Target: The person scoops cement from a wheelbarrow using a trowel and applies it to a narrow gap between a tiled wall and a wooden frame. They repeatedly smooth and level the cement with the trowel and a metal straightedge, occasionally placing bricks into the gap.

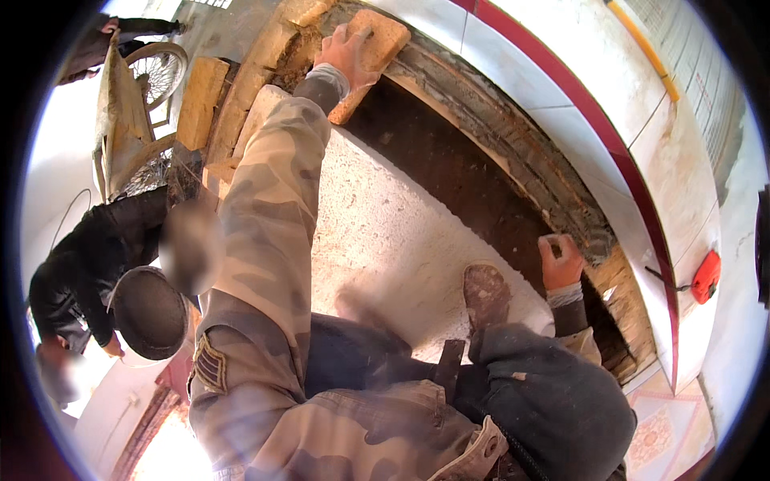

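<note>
Our left hand has its fingers spread and wrapped over the near end of a pale orange, rough-faced rectangular brick, which sits tilted on top of the curved course of old brickwork and crumbly mortar at the far end of the pit. Our right hand is curled into a loose fist against the inner edge of that same curved wall; whether it's pinching anything in there we can't tell, the fingers hide it.

For doing this bit well, we'd say keep the palm flat on the brick and press it down evenly so it beds level instead of rocking on the lumpy mortar, and line its long edge up with the curve before letting go. The bracing hand on the wall looks sensible to us, since we're leaning far out.

Textures: the brick is sandy and matte with chipped corners, and the wall under it is dark, flaky and layered. Between the wall and us is a whitish, grainy rough slab, with dark earth in the gap. More tan blocks are stacked along the left. A dusty brown shoe rests on the slab. A person in a dark jacket bends nearby, beside a spoked wheel.
</note>
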The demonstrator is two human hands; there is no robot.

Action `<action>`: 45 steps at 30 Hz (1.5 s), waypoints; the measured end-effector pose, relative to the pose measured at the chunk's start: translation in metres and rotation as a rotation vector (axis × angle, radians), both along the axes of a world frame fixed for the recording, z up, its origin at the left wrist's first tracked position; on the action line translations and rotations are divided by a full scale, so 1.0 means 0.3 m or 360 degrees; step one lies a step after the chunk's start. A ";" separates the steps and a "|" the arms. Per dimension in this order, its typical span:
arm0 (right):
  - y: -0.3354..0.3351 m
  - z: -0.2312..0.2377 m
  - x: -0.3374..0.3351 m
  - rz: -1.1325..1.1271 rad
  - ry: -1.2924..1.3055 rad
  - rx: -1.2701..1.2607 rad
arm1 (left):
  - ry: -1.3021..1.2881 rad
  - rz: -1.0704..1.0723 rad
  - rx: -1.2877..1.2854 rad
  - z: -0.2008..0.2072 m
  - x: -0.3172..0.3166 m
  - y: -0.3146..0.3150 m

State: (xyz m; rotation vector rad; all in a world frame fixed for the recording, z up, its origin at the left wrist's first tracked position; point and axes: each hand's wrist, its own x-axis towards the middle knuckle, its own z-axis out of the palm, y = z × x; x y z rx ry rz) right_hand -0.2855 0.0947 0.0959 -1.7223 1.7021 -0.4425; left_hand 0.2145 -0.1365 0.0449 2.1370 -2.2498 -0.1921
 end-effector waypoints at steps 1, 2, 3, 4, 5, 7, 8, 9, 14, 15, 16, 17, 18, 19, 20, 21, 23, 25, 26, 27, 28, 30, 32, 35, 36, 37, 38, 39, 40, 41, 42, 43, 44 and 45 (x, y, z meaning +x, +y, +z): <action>-0.004 -0.004 0.012 0.0014 -0.0015 -0.0001 | -0.0019 -0.0006 -0.0005 -0.010 0.006 0.009; -0.013 -0.001 0.017 0.0033 -0.0023 -0.0008 | -0.0029 -0.0007 -0.0016 -0.016 0.010 0.015; -0.023 0.008 0.029 0.0029 -0.0041 0.0036 | -0.0039 -0.0008 -0.0035 -0.017 0.013 0.016; -0.030 0.020 0.047 0.0027 -0.0060 0.0079 | -0.0058 0.0020 -0.0043 -0.017 0.015 0.021; -0.043 0.024 0.056 0.0031 -0.0082 0.0105 | -0.0027 0.0002 -0.0052 -0.022 0.014 0.016; -0.024 0.016 0.040 0.0051 -0.0026 0.0146 | 0.0035 -0.0022 -0.0075 -0.030 0.012 0.019; -0.016 0.010 0.039 0.0054 -0.0020 0.0142 | 0.0014 -0.0020 -0.0068 -0.026 0.001 0.023; -0.012 0.008 0.035 0.0059 -0.0013 0.0137 | -0.0008 0.0000 -0.0041 -0.015 -0.002 0.020; -0.001 0.029 0.038 0.0002 -0.0034 0.0123 | -0.0002 0.0067 0.0022 -0.011 0.003 0.021; 0.004 0.053 0.042 -0.0033 -0.0041 0.0138 | 0.0009 0.0071 0.0027 -0.010 0.003 0.020; 0.017 0.072 0.040 -0.0072 -0.0050 0.0153 | -0.0007 0.0075 0.0046 -0.006 0.007 0.025; 0.038 0.081 0.022 -0.0130 -0.0015 0.0164 | -0.0008 0.0070 0.0055 -0.004 0.004 0.023; 0.073 0.079 -0.002 -0.0187 0.0011 0.0176 | -0.0018 0.0067 0.0066 0.000 0.009 0.022; 0.112 0.076 -0.026 -0.0250 0.0036 0.0188 | -0.0063 0.0074 0.0080 0.007 0.011 0.014; 0.153 0.068 -0.059 -0.0309 0.0016 0.0254 | -0.0108 0.0078 0.0091 0.008 0.016 0.004; 0.200 0.086 -0.099 -0.0342 0.0042 0.0238 | -0.0125 0.0070 0.0099 0.002 -0.003 -0.019; 0.307 0.132 -0.189 -0.0440 0.0116 0.0219 | -0.0163 -0.0049 0.0118 -0.011 -0.038 -0.068; 0.428 0.179 -0.238 -0.0616 0.0163 0.0194 | -0.0024 -0.0396 -0.0056 -0.074 0.085 -0.071; 0.506 0.213 -0.272 -0.0727 0.0229 0.0300 | -0.0256 -0.0560 -0.0184 -0.041 0.101 -0.054; 0.570 0.237 -0.305 -0.0824 0.0272 0.0394 | -0.0508 -0.0683 -0.0341 0.020 0.149 -0.027; 0.646 0.249 -0.334 -0.0937 0.0319 0.0425 | -0.0367 -0.0798 -0.0448 0.036 0.186 0.003; 0.796 0.308 -0.396 -0.1237 0.0363 0.0620 | 0.0095 -0.0915 -0.0390 0.114 0.194 0.088; 1.014 0.367 -0.446 -0.1454 0.0507 0.0645 | 0.0169 -0.0792 -0.0349 0.258 -0.021 0.289; 1.389 0.231 -0.526 -0.1816 0.0615 0.0955 | 0.0121 -0.0791 -0.0249 0.264 -0.022 0.472; 1.455 0.210 -0.514 -0.1896 0.0586 0.0979 | 0.0140 -0.0757 -0.0214 0.238 -0.029 0.549; 1.532 0.176 -0.497 -0.1809 0.0711 0.0925 | 0.0167 -0.0715 -0.0181 0.199 -0.039 0.616; 1.533 0.159 -0.479 -0.1786 0.0580 0.0916 | 0.0178 -0.0682 -0.0085 0.191 -0.054 0.663; 1.506 0.154 -0.439 -0.1744 0.0444 0.0913 | 0.0175 -0.0635 0.0018 0.203 -0.044 0.714; 1.481 0.123 -0.433 -0.1517 0.0513 0.0830 | 0.0049 -0.0458 0.0161 0.167 -0.008 0.768; 1.466 0.093 -0.431 -0.1278 0.0581 0.0740 | -0.0076 -0.0295 0.0333 0.121 0.028 0.832; 1.479 0.041 -0.457 -0.1040 0.0726 0.0611 | 0.0015 -0.0196 0.0355 -0.019 0.137 0.864; 1.481 -0.010 -0.432 -0.0908 0.0779 0.0590 | 0.0080 -0.0102 0.0363 -0.132 0.258 0.883; 1.664 -0.044 -0.484 -0.0918 0.0905 0.0635 | 0.0175 -0.0268 0.0249 -0.186 0.115 0.890; 1.626 -0.047 -0.483 -0.0921 0.0844 0.0708 | 0.0161 -0.0380 0.0053 -0.112 0.040 0.879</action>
